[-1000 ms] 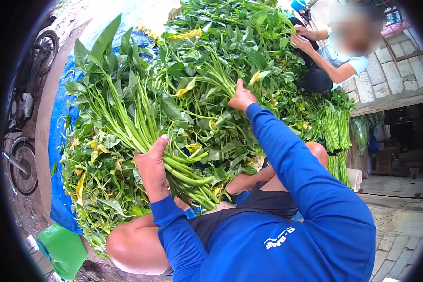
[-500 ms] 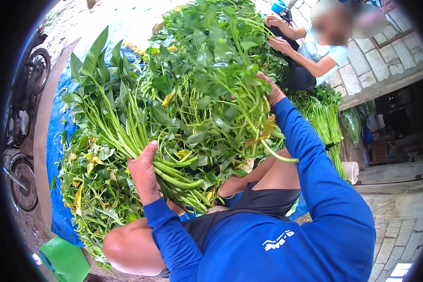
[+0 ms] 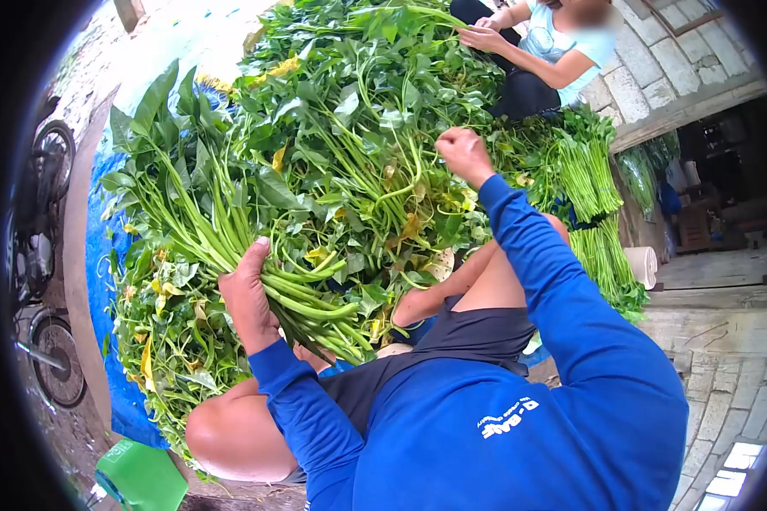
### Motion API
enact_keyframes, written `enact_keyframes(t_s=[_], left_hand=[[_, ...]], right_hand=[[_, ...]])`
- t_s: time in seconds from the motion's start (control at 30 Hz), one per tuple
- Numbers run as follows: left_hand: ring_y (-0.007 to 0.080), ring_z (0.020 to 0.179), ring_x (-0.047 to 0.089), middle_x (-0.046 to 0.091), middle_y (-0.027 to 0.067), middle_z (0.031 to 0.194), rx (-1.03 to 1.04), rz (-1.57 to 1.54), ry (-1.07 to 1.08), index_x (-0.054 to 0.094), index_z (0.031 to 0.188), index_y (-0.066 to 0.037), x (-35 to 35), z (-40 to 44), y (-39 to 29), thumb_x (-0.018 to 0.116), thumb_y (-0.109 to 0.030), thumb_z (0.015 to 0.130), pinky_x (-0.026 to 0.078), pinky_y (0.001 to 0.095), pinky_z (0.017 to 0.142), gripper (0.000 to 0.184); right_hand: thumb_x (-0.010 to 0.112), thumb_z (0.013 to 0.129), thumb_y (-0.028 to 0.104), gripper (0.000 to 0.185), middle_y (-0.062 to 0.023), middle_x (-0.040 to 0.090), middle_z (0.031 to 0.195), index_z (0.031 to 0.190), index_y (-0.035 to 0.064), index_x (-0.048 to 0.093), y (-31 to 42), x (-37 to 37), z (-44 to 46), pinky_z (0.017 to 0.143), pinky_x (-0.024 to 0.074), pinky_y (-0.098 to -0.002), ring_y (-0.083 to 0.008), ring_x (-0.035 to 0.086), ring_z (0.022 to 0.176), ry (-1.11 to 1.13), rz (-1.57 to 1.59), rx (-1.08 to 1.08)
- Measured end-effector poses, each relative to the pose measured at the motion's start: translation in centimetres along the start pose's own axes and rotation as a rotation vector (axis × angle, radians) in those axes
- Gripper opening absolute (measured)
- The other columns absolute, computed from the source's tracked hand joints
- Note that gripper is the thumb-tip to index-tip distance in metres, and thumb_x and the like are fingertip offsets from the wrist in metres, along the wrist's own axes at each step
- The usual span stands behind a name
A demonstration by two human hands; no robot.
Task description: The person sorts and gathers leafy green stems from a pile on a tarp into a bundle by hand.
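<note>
My left hand [image 3: 247, 296] is wrapped round a thick bunch of water spinach [image 3: 209, 226], thumb on top. Its leaves point up and away, and the cut stem ends stick out below my palm toward my lap. My right hand [image 3: 466, 157] is raised over the right side of the heap, its fingers curled in and no stem showing from them. Just left of it, loose water spinach stems [image 3: 362, 175] lie across the leafy heap [image 3: 315, 94], some with yellowed leaves.
Across the heap a seated person [image 3: 541, 60] holds green stems. Tied bundles [image 3: 592, 183] are stacked at the right, near a pale roll [image 3: 642, 266]. Blue tarp [image 3: 128, 409] shows at the left, with a green container [image 3: 141, 473] and a motorcycle [image 3: 47, 255] beyond.
My right hand has let go of the loose stems, which now lie on the heap, and has drawn slightly left, fingers closed. My left hand keeps its bunch. The view has shifted slightly.
</note>
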State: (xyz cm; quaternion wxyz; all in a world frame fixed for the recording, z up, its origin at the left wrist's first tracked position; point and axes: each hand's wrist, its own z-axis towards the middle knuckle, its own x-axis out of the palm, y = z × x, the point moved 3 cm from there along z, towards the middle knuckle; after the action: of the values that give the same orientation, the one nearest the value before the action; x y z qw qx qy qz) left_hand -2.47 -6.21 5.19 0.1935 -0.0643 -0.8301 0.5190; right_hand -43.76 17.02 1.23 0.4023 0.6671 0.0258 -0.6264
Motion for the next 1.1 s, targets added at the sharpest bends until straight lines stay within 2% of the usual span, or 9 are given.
enact_keyframes(t_s=[0.17, 0.3, 0.33, 0.43, 0.6, 0.7, 0.83, 1.03, 1.1], left_hand=[[0.0160, 0.063, 0.069, 0.072, 0.0075, 0.083, 0.055, 0.000, 0.029, 0.073, 0.105, 0.003, 0.6, 0.0, 0.9, 0.086, -0.015, 0.089, 0.058, 0.0308, 0.057, 0.027], [0.0177, 0.088, 0.072, 0.075, 0.0082, 0.109, -0.010, 0.034, 0.056, 0.066, 0.131, 0.002, 0.3, -0.2, 1.3, 0.080, -0.001, 0.089, 0.061, 0.0323, 0.075, 0.044], [0.0177, 0.086, 0.072, 0.075, 0.0083, 0.107, -0.019, 0.039, 0.060, 0.066, 0.130, 0.002, 0.3, -0.2, 1.4, 0.080, -0.001, 0.089, 0.061, 0.0327, 0.072, 0.043], [0.0179, 0.083, 0.072, 0.075, 0.0084, 0.106, -0.038, 0.004, 0.099, 0.067, 0.127, 0.002, 0.7, -0.3, 1.2, 0.081, -0.002, 0.088, 0.061, 0.0332, 0.070, 0.041], [0.0156, 0.067, 0.069, 0.074, 0.0063, 0.088, 0.013, -0.002, 0.078, 0.073, 0.107, 0.001, 1.2, -0.7, 0.8, 0.085, -0.012, 0.089, 0.058, 0.0301, 0.060, 0.025], [0.0159, 0.066, 0.069, 0.074, 0.0066, 0.088, -0.003, 0.009, 0.085, 0.073, 0.106, 0.001, 1.2, -0.4, 1.2, 0.085, -0.012, 0.089, 0.058, 0.0301, 0.059, 0.025], [0.0167, 0.069, 0.070, 0.075, 0.0069, 0.088, 0.070, -0.017, 0.127, 0.074, 0.107, 0.002, 2.2, 0.7, 3.8, 0.084, -0.011, 0.089, 0.059, 0.0314, 0.062, 0.025], [0.0156, 0.085, 0.070, 0.077, 0.0061, 0.102, -0.044, -0.108, 0.145, 0.076, 0.114, 0.004, 3.9, 0.4, 9.1, 0.086, -0.006, 0.087, 0.057, 0.0325, 0.080, 0.030], [0.0155, 0.084, 0.070, 0.077, 0.0059, 0.102, -0.073, -0.155, 0.173, 0.076, 0.112, 0.003, 4.0, 0.2, 9.9, 0.084, -0.006, 0.088, 0.057, 0.0325, 0.079, 0.027]], right_hand=[[0.067, 0.090, 0.055, 0.059, -0.0274, 0.077, 0.117, 0.107, 0.0015, 0.081, 0.1, 6.4, -1.3, 0.096, 0.0588, -0.0448, -0.0411, 0.075, 0.107, 0.281, 0.010, 0.433], [0.076, 0.093, 0.032, 0.027, -0.0106, 0.076, 0.090, 0.090, 0.0057, 0.077, -1.7, 9.0, -1.8, 0.071, 0.0578, -0.0401, -0.0237, 0.073, 0.084, 0.243, 0.590, 0.711], [0.076, 0.095, 0.021, 0.013, 0.0001, 0.065, 0.077, 0.089, 0.0112, 0.071, -0.7, 8.2, -2.5, 0.063, 0.0517, -0.0313, -0.0130, 0.064, 0.071, 0.223, 0.945, 0.821], [0.073, 0.100, 0.022, 0.009, 0.0045, 0.068, 0.082, 0.095, 0.0149, 0.071, 0.0, 6.2, -2.4, 0.067, 0.0539, -0.0295, -0.0103, 0.064, 0.073, 0.453, 1.391, 0.905], [0.075, 0.098, 0.017, 0.011, 0.0058, 0.069, 0.089, 0.108, 0.0116, 0.073, 5.3, -0.2, -3.1, 0.069, 0.0495, -0.0224, -0.0069, 0.063, 0.075, 0.295, 1.255, 0.444], [0.079, 0.092, 0.013, 0.027, 0.0042, 0.065, 0.090, 0.116, 0.0081, 0.069, 11.2, -4.2, -6.3, 0.057, 0.0404, -0.0204, -0.0026, 0.054, 0.068, 0.300, 0.934, 0.231], [0.076, 0.092, 0.006, 0.059, 0.0012, 0.070, 0.100, 0.149, 0.0075, 0.060, 14.0, -3.4, -9.3, 0.067, 0.0453, -0.0217, -0.0036, 0.057, 0.079, 0.463, 0.849, 0.038], [0.071, 0.097, 0.003, 0.046, 0.0028, 0.070, 0.099, 0.142, 0.0075, 0.066, 17.2, 1.9, -15.1, 0.077, 0.0508, -0.0242, -0.0046, 0.061, 0.085, 0.640, 0.819, -0.011], [0.068, 0.105, 0.016, 0.042, 0.0043, 0.071, 0.103, 0.146, 0.0092, 0.064, 18.4, 1.9, -16.8, 0.066, 0.0511, -0.0213, -0.0032, 0.057, 0.078, 0.791, 0.824, 0.153]])
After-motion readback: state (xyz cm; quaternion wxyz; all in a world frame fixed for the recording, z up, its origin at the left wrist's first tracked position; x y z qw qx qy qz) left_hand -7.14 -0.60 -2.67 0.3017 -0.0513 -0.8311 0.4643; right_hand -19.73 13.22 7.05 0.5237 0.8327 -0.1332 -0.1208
